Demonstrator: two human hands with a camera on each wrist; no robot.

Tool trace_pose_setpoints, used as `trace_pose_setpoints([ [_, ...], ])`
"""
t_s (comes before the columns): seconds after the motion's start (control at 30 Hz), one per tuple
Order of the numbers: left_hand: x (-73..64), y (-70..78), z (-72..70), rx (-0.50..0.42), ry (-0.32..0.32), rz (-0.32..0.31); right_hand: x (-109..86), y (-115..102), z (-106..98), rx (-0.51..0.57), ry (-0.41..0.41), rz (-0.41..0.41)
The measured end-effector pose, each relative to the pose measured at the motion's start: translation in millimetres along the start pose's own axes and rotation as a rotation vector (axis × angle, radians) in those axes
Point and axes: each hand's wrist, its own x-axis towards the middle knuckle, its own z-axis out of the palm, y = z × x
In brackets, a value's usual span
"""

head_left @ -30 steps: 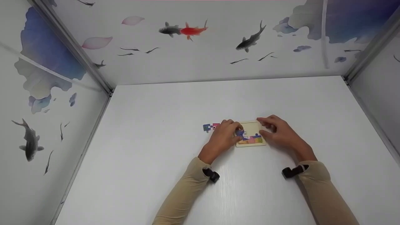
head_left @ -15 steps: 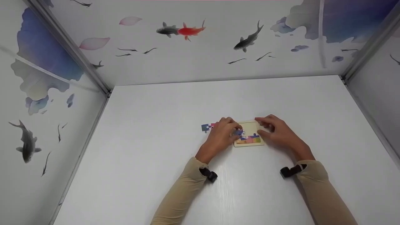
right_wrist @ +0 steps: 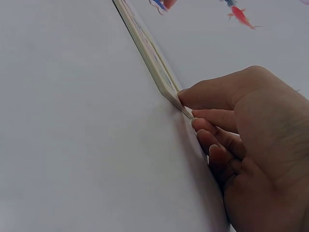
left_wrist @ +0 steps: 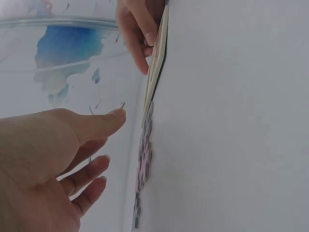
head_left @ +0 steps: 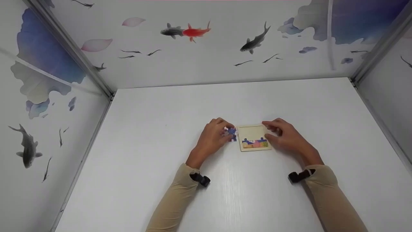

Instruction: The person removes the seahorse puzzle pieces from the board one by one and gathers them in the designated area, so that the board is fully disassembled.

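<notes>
A small square wooden puzzle tray lies on the white table, with a row of colourful puzzle pieces along its near side and bare wood beyond. My left hand is just left of the tray, pinching a blue puzzle piece between thumb and fingertips, raised above the surface. Below that hand, several loose pieces lie joined flat beside the tray, partly hidden by the fingers in the head view. My right hand holds the tray's right edge, thumb at the side and a forefinger at the far corner.
The white tabletop spreads around the tray. White panels with painted fish and metal corner posts close in the back and sides. A black strap device sits on each wrist.
My left hand has moved left, off the tray, taking the blue puzzle piece with it over the loose pieces. The right hand stays at the tray's edge.
</notes>
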Motion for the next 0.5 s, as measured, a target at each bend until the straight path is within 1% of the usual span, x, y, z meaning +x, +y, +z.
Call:
trace_pose_setpoints([
  [0.13,-9.2,-13.3,-8.0,-0.036,-0.005,-0.010,-0.3,-1,-1,0.000,-0.002,0.002],
  [0.33,-25.0,-34.7,-23.4,-0.106,-0.054,-0.029,0.1,-2,-1,-0.002,-0.008,0.006],
  [0.5,-35.7,-50.2,-34.2,-0.152,-0.083,-0.025,0.3,-1,-1,0.004,-0.010,0.012],
])
